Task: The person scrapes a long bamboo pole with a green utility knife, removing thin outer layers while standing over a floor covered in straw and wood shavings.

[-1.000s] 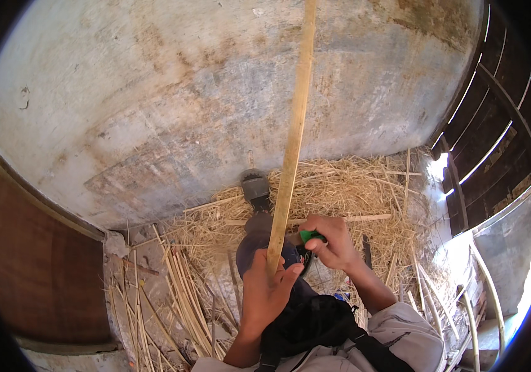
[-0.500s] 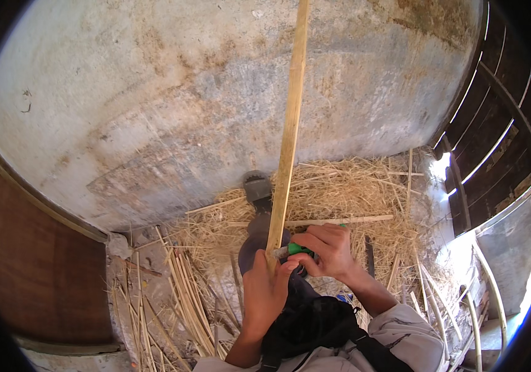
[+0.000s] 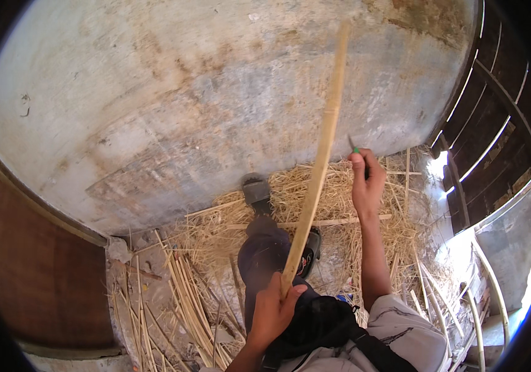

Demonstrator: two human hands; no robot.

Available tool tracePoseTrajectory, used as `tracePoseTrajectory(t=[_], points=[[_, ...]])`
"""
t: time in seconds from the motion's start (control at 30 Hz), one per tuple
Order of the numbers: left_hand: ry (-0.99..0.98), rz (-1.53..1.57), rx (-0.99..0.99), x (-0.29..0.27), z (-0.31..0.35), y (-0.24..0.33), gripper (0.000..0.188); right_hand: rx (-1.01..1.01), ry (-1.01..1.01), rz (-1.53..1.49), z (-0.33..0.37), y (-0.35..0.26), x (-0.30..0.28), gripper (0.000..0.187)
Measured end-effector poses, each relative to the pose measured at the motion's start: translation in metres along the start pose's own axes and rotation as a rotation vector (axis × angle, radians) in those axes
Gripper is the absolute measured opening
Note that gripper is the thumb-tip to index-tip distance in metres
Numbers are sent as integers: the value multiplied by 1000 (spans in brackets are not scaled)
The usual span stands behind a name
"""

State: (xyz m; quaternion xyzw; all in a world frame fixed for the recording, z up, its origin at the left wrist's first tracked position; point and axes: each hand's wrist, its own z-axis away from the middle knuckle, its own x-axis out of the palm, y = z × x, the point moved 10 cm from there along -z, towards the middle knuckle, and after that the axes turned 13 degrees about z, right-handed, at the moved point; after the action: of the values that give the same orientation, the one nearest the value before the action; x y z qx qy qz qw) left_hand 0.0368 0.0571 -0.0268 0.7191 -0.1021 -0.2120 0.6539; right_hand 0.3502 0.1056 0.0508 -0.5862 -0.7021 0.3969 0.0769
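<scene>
A long, pale bamboo strip (image 3: 322, 155) rises from my lap toward the wall and leans to the right. My left hand (image 3: 273, 313) is closed around its lower end. Out to the right of the strip, my right hand (image 3: 367, 183) grips a small knife (image 3: 356, 149) with a green handle. Its thin blade points up toward the wall, apart from the bamboo. Most of the handle is hidden in my fingers.
A stained wall (image 3: 216, 105) stands ahead, with a heap of shavings (image 3: 346, 192) at its foot. Cut strips (image 3: 185, 297) lie in a bundle at the left. A brown panel (image 3: 36, 254) stands far left, and several bamboo poles (image 3: 491, 285) lean at the right.
My right hand has moved with the knife from the strip's lower end, out and forward to the right. The strip has tilted to the right, and its upper end now shows.
</scene>
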Motion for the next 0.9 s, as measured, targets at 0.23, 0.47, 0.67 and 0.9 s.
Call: tracePoseTrajectory(t=[0.23,0.47,0.67,0.9], points=[[125,276,-31,-25,-17,-6,14,-262,-366,-284,73,-51,27,39],[62,276,-41,-23,-27,15,13,-582,-513,-318,111,-112,28,35],[55,141,-24,-20,-30,15,31,-639,-503,-190,111,-122,24,32],[63,19,-76,-21,-27,17,36,-630,-387,-132,110,-122,18,32]])
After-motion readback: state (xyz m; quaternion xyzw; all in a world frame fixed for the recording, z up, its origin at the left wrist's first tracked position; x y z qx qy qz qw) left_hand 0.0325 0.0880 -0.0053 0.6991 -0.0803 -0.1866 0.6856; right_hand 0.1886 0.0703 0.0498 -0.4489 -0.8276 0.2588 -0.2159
